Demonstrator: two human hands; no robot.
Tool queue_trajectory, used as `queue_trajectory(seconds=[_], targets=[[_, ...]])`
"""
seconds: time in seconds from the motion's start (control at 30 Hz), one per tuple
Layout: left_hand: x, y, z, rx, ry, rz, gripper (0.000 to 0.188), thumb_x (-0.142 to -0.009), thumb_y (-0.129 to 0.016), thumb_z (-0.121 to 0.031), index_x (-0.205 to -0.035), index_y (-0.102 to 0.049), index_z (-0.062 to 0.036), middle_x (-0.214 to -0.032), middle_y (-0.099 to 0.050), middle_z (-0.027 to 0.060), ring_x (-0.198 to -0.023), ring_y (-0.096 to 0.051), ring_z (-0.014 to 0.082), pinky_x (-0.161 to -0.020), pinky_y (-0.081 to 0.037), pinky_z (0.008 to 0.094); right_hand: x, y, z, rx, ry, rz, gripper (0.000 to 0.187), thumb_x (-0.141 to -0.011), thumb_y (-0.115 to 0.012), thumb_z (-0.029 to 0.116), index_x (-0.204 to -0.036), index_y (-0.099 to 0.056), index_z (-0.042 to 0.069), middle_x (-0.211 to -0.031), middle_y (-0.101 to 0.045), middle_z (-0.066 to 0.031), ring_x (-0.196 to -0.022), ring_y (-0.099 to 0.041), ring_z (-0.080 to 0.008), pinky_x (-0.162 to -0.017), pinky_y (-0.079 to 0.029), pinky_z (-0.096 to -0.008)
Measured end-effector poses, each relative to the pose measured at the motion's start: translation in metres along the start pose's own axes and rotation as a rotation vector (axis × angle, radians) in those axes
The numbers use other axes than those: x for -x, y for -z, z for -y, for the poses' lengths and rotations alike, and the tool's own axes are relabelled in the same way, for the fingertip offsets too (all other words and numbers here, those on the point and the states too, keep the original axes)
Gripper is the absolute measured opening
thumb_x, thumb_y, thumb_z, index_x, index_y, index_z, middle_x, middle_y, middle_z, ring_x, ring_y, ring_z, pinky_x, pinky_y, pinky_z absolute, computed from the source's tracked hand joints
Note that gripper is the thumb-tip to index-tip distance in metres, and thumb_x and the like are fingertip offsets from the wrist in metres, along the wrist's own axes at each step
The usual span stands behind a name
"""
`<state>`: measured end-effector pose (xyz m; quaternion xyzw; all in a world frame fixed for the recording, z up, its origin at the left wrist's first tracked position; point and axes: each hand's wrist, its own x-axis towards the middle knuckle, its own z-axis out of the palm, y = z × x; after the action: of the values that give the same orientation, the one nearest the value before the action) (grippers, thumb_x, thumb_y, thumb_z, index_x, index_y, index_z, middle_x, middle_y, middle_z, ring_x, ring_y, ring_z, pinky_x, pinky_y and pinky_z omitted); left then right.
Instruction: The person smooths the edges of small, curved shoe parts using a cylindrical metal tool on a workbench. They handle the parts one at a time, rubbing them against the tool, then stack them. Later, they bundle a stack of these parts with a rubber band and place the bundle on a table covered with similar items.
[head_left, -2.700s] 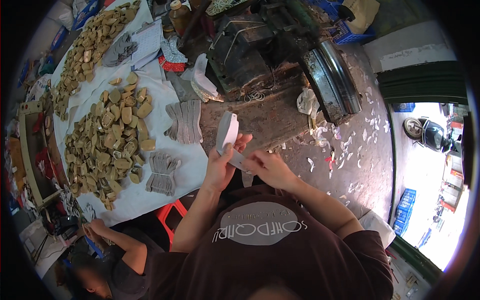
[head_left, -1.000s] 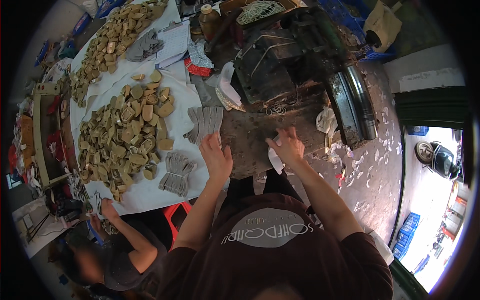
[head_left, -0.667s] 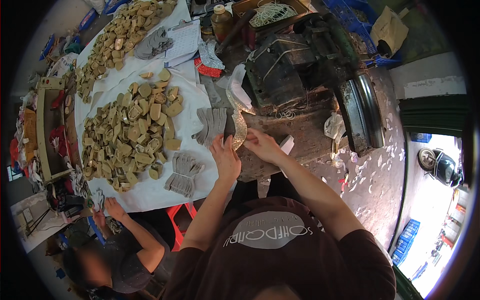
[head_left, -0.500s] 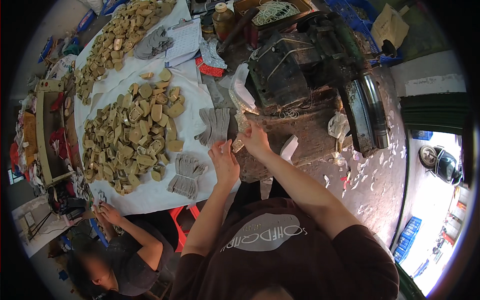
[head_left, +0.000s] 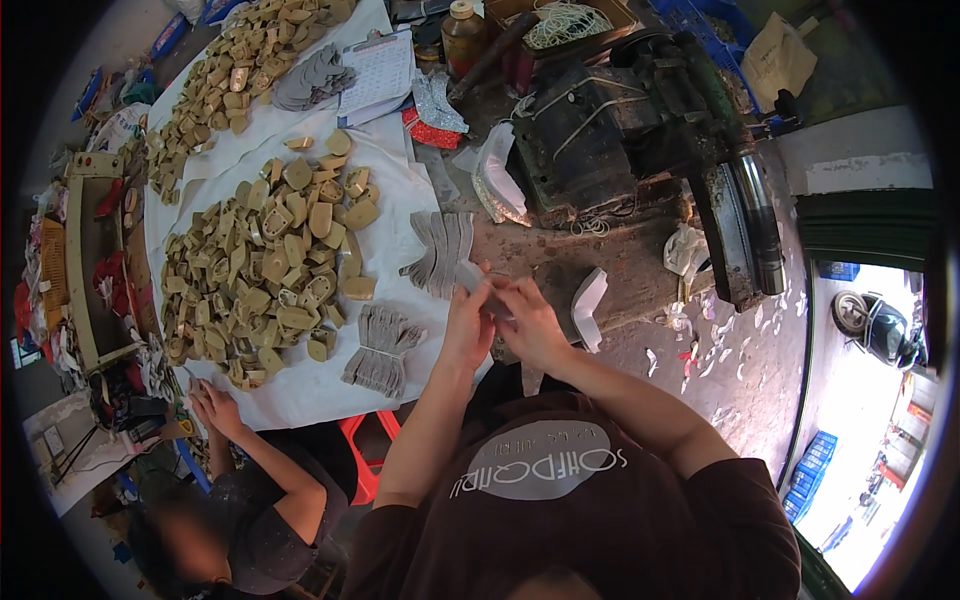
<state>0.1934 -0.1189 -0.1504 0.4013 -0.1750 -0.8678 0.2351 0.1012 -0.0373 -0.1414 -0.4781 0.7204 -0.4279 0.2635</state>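
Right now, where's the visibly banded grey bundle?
In the head view, the bundle lies left of the left hand, on white sheeting beside the tan pile.

So both arms reach forward from the body, elbows bent. The left forearm (head_left: 436, 410) runs up pretty steep and leans a bit right, while the right forearm (head_left: 630, 398) cuts in at a much flatter slant. The left grip (head_left: 470, 318) is pinched closed, thumb side facing in. Right grip (head_left: 530, 322) is tucked close beside it, knuckles up and fingers curled inward; can't really make out those fingertips tbh.
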Motion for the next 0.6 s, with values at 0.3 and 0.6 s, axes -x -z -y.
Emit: queue_trajectory(seconds=[0.3,0.6], targets=[[0.032,-0.013,-0.005,-0.605,-0.146,0.182,0.037,-0.085,-0.046,0.004,-0.122,-0.043,0.0001,-0.108,-0.053,0.0071,-0.102,-0.051,0.0153,-0.087,-0.041,0.0269,-0.006,0.055,0.037,-0.234,-0.242,0.085,0.016,-0.086,-0.055,0.012,-0.096,-0.058,-0.001,-0.088,-0.061,-0.0164,-0.08,-0.061,-0.0326,-0.07,-0.048,-0.0365],[0.042,-0.041,0.009,-0.682,-0.138,0.237,0.042,-0.082,-0.047,0.005,-0.123,-0.04,-0.0016,-0.113,-0.05,0.0086,-0.108,-0.049,0.0154,-0.09,-0.04,0.0274,-0.002,0.072,0.03,-0.222,-0.317,0.155,0.016,-0.085,-0.054,0.014,-0.091,-0.056,-0.001,-0.085,-0.061,-0.0185,-0.078,-0.061,-0.0341,-0.069,-0.047,-0.0396]])
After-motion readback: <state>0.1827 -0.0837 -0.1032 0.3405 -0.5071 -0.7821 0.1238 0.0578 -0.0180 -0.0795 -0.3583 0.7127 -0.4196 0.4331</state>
